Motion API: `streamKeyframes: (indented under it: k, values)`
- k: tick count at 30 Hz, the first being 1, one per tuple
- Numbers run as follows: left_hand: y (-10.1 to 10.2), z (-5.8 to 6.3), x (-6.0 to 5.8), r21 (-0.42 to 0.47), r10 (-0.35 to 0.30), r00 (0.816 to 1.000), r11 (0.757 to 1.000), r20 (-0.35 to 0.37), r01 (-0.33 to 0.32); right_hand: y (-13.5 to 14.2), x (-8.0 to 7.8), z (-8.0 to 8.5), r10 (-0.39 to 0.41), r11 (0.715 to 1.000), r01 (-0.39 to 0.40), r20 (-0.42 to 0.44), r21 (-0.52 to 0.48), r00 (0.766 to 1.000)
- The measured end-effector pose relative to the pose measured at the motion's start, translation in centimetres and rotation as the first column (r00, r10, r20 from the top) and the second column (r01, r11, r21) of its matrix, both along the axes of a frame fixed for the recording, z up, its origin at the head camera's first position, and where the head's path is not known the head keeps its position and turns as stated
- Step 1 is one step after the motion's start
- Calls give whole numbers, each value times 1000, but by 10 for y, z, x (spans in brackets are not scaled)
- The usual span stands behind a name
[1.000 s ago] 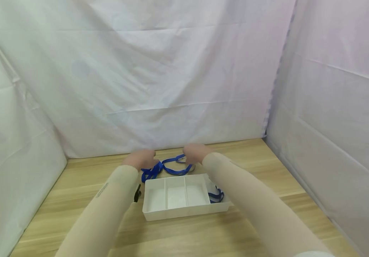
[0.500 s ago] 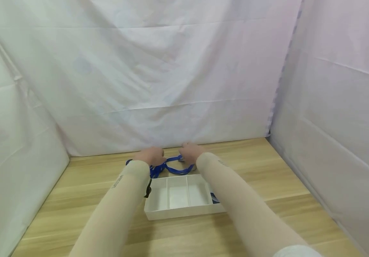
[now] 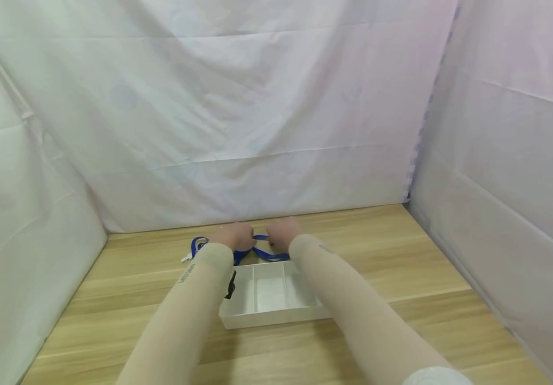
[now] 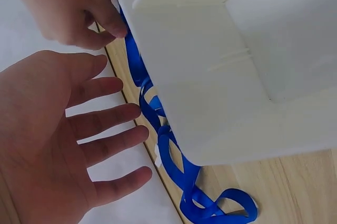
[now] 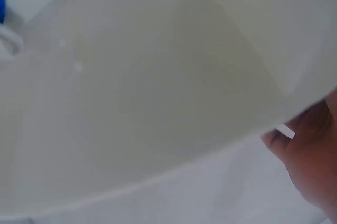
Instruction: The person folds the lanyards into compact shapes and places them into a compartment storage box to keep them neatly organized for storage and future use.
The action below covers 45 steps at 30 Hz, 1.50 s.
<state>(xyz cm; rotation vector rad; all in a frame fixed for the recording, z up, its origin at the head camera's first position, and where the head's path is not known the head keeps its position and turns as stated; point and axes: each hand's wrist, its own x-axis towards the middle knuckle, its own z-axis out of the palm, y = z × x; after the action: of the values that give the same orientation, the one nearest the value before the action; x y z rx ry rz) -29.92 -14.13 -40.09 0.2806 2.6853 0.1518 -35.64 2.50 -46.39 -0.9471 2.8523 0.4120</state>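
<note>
A blue lanyard (image 3: 271,256) lies in loose loops behind a white divided tray (image 3: 276,320). A white end piece (image 3: 187,258) pokes out at its left. My left hand (image 3: 233,235) is over the lanyard's bunched part; in the left wrist view its fingers (image 4: 113,142) are spread and nearly straight, with the fingertips close to the strap. My right hand (image 3: 282,233) pinches the strap between thumb and finger, as the left wrist view shows. In the right wrist view the tray's wall (image 5: 158,92) hides most of that hand.
The tray stands right in front of both hands, and my right forearm covers its right end. White cloth (image 3: 266,107) hangs behind the wooden table (image 3: 127,310) and on both sides. A black buckle (image 3: 230,285) hangs at my left wrist.
My left hand has moved right, closer to my right hand, uncovering the lanyard's left loops and white end. My right hand has shifted slightly left, its forearm now covering the tray's right compartment.
</note>
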Motion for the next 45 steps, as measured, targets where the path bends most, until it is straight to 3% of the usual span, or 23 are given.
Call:
streamKeyframes:
  k: [3, 7, 12, 16, 20, 26, 30, 34, 36, 39, 40, 42, 44, 45]
  values:
    - [1, -2, -2, -1, -3, 1000, 1000, -1, 3, -3, 2, -2, 15, 1000, -14, -65, 24, 998]
    - [1, -4, -3, 7, -13, 1000, 1000, 0, 13, -7, 3, -4, 6, 1000, -6, -21, -18, 1000]
    - [3, -1, -5, 37, -57, 998, 998, -16, 57, -9, 7, 1, 75, 996, -74, 27, -43, 997]
    - [3, 4, -10, 87, -83, 996, 992, -41, 86, -6, 7, 25, 51, 992, -30, 164, -125, 985]
    - [-1, 12, -12, 194, -39, 996, 979, -79, 54, -1, 4, 60, 65, 975, -14, 228, -220, 972]
    - [-7, 27, -13, 416, 24, 996, 909, -89, 16, 10, -1, 108, 133, 937, -83, 126, -339, 983]
    - [-11, 40, -15, 491, 33, 995, 871, -99, 20, 16, 0, 133, 156, 924, -147, -1, -353, 988]
    - [-12, 59, -14, 548, 75, 991, 837, -114, 0, 23, 3, 159, 117, 912, -153, -116, -381, 986]
    - [-11, 70, -12, 591, 115, 985, 807, -126, -18, 27, 5, 171, 86, 893, -136, -136, -428, 987]
    - [-7, 88, -7, 678, 195, 969, 734, -151, -42, 31, 10, 186, 71, 841, -132, -134, -525, 988]
    - [-5, 95, -5, 712, 225, 962, 700, -156, -48, 32, 13, 190, 75, 810, -128, -115, -572, 990]
    - [-1, 107, 0, 791, 277, 947, 610, -164, -42, 33, 21, 197, 96, 740, -123, -78, -662, 992]
    - [4, 118, 8, 850, 319, 931, 527, -176, -20, 34, 32, 201, 129, 651, -114, -39, -750, 991]
    - [6, 123, 13, 867, 332, 925, 498, -187, -3, 35, 39, 203, 152, 608, -113, -25, -786, 988]
